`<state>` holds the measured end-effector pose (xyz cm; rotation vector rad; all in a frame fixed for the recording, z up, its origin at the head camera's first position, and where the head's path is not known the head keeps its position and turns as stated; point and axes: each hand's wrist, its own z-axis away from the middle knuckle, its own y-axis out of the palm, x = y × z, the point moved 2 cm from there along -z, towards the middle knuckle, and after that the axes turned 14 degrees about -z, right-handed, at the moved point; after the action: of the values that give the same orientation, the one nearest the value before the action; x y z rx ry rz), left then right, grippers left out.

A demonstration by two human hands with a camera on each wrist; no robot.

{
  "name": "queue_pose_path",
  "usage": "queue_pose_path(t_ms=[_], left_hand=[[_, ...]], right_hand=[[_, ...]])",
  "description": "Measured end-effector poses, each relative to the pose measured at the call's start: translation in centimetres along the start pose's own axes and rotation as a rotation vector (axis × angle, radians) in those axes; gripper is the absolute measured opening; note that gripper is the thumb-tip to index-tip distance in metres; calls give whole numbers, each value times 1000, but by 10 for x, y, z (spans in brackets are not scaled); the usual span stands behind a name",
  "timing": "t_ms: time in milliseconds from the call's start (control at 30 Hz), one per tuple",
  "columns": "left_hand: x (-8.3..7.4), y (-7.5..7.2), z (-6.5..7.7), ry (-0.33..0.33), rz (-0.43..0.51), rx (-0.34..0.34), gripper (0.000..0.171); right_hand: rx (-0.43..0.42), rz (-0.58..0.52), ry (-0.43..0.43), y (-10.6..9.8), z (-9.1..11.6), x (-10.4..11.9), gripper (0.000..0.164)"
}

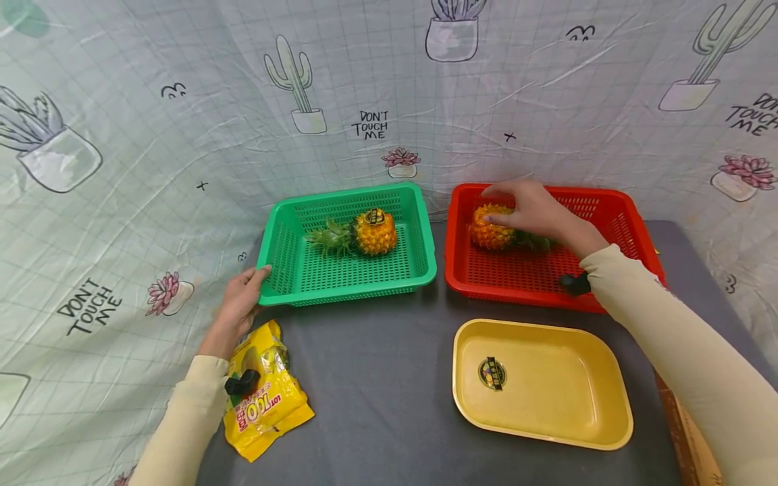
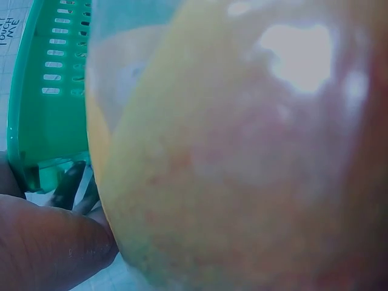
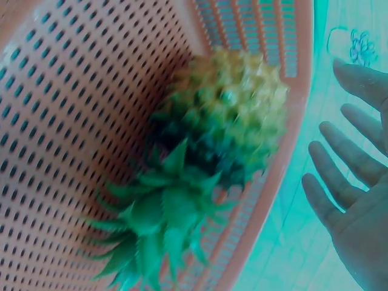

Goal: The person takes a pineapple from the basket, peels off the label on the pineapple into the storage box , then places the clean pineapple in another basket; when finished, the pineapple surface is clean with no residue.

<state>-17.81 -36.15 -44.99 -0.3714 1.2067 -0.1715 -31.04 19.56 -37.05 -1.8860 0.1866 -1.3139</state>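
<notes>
At the near left corner of a green basket [image 1: 304, 295], my left hand [image 1: 238, 300] grips the rim. The left wrist view has the thumb of my left hand [image 2: 54, 239] near the corner of the green basket [image 2: 48, 130]. A pineapple [image 1: 378, 237] lies on its side inside that basket, crown to the left. My right hand [image 1: 530, 210] is over a red basket [image 1: 507, 273], above a second pineapple [image 1: 486, 235] whose crown points right. In the right wrist view, the fingers of my right hand [image 3: 354, 182] are spread and apart from the pineapple [image 3: 227, 109].
A yellow snack bag [image 1: 267, 388] lies by my left forearm; its blurred yellow surface [image 2: 242, 170] fills much of the left wrist view. In front of the red basket stands a yellow tray [image 1: 547, 398] with a round sticker [image 1: 492, 373]. A printed curtain [image 1: 365, 81] hangs behind.
</notes>
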Motion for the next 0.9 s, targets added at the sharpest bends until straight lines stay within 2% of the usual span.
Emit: queue_pose_path(t_ms=[167, 433, 600, 800, 900], left_hand=[[0, 1, 1, -2, 6, 5, 72], [0, -1, 0, -29, 8, 5, 73], [-2, -2, -1, -39, 11, 9, 71], [-17, 0, 10, -58, 14, 19, 65], [-13, 0, 7, -53, 31, 18, 67]], right_hand=[[-3, -22, -52, 11, -8, 12, 49], [25, -36, -128, 31, -25, 35, 58], [56, -52, -129, 45, -37, 52, 64], [98, -83, -130, 61, -53, 70, 70], [114, -92, -119, 69, -62, 76, 72]])
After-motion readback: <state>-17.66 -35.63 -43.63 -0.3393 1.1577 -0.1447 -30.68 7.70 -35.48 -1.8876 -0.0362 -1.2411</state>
